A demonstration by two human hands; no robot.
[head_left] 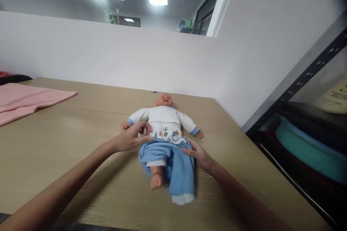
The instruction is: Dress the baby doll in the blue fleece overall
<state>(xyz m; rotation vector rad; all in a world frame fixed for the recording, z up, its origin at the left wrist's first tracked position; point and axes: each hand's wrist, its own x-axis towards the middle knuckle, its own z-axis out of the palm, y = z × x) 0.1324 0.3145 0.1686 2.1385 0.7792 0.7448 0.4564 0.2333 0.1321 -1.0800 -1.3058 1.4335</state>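
Note:
A baby doll (164, 100) lies on its back on the wooden table, head away from me. It wears a white top (164, 114) with blue cuffs. Blue fleece pants (181, 169) with an animal-face waistband are pulled up to about its hips. One bare foot (156, 181) sticks out of the left pant leg; the right leg of the pants hangs flat past any visible foot. My left hand (135, 136) touches the doll's side at the waistband, thumb and fingers apart. My right hand (199, 155) grips the pants at the other hip, thumb on top.
The table (89, 137) meets a low white wall (121, 54) at the back. Pink cloth (29, 97) lies at the left, near a black and red item. At the right stands a metal shelf (300, 79) holding a teal basin (306, 151) and a cream-coloured container (334, 97).

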